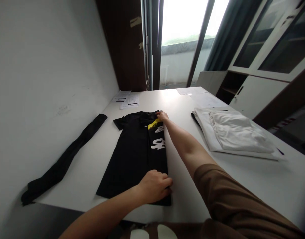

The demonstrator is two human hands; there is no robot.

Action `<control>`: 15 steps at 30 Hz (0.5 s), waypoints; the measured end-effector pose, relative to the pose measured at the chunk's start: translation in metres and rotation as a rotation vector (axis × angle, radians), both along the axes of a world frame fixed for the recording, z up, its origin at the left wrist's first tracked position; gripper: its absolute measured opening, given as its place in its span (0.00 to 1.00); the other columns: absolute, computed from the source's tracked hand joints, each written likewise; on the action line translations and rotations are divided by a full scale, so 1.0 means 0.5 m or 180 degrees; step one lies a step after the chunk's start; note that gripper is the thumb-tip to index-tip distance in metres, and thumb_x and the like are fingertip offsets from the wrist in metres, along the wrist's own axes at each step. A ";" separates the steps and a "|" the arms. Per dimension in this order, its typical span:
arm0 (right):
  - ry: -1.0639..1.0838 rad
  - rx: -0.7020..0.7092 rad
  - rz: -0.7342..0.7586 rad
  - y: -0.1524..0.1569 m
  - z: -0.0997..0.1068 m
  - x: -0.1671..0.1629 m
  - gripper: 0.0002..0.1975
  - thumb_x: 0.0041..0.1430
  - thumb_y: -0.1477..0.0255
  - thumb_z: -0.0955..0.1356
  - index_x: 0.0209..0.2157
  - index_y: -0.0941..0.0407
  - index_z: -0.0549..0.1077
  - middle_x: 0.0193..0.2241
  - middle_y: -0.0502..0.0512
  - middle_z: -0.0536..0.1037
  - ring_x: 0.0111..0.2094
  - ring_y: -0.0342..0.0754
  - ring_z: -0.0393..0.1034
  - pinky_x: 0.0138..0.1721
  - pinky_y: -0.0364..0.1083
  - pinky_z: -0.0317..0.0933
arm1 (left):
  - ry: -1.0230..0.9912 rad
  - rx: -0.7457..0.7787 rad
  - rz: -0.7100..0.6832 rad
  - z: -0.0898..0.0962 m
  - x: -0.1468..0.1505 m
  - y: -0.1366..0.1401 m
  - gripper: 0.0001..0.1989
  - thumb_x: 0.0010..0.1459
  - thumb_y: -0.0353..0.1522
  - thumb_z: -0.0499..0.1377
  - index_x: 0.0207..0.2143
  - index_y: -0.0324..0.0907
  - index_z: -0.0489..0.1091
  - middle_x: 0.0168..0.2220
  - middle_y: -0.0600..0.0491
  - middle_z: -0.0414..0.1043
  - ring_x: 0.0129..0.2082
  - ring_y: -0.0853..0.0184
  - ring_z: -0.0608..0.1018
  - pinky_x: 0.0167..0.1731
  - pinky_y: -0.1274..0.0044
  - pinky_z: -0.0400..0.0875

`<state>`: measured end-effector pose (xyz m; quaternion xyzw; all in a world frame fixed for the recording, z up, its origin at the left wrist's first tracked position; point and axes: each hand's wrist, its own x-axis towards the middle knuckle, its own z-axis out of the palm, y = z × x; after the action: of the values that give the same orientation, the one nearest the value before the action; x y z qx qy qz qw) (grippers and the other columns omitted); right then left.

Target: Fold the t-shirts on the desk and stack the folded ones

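Observation:
A black T-shirt (132, 149) lies on the white table, its right side folded over so that a yellow band and white lettering show. One short sleeve points out to the left at the far end. My left hand (154, 186) is closed at the shirt's right edge near the hem, its fingers curled around the cloth. Farther off, my right hand (162, 116) pinches the folded edge at the shoulder end, with the arm stretched forward. The fingertips of both hands are partly hidden.
The table (184, 186) carries a pile of folded white clothes (239, 132) on the right. A long black strip of cloth (67, 156) lies on the left beside the wall. Printed papers (130, 99) rest at the far left, more sheets (207, 99) at the far right.

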<state>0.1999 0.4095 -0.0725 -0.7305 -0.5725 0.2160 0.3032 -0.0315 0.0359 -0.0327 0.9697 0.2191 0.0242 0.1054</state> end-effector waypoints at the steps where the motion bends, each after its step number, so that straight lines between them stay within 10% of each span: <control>1: -0.0005 -0.0033 0.0077 0.004 0.000 0.001 0.14 0.61 0.71 0.68 0.46 0.53 0.83 0.51 0.56 0.82 0.50 0.50 0.74 0.55 0.46 0.63 | 0.0029 0.0054 -0.0075 -0.003 0.000 0.003 0.09 0.68 0.39 0.61 0.42 0.43 0.70 0.39 0.52 0.77 0.37 0.63 0.81 0.36 0.73 0.70; 15: -0.0513 0.0370 -0.0112 -0.034 0.000 0.039 0.22 0.67 0.72 0.64 0.59 0.51 0.77 0.56 0.57 0.79 0.54 0.53 0.73 0.56 0.48 0.63 | -0.0287 -0.0450 -0.0566 0.012 -0.017 0.008 0.07 0.69 0.37 0.61 0.39 0.44 0.70 0.39 0.55 0.78 0.38 0.65 0.79 0.39 0.75 0.68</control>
<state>0.2194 0.3923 -0.0726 -0.7366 -0.5937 0.1177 0.3018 -0.0402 0.0397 -0.0267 0.9734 0.1284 0.0429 0.1850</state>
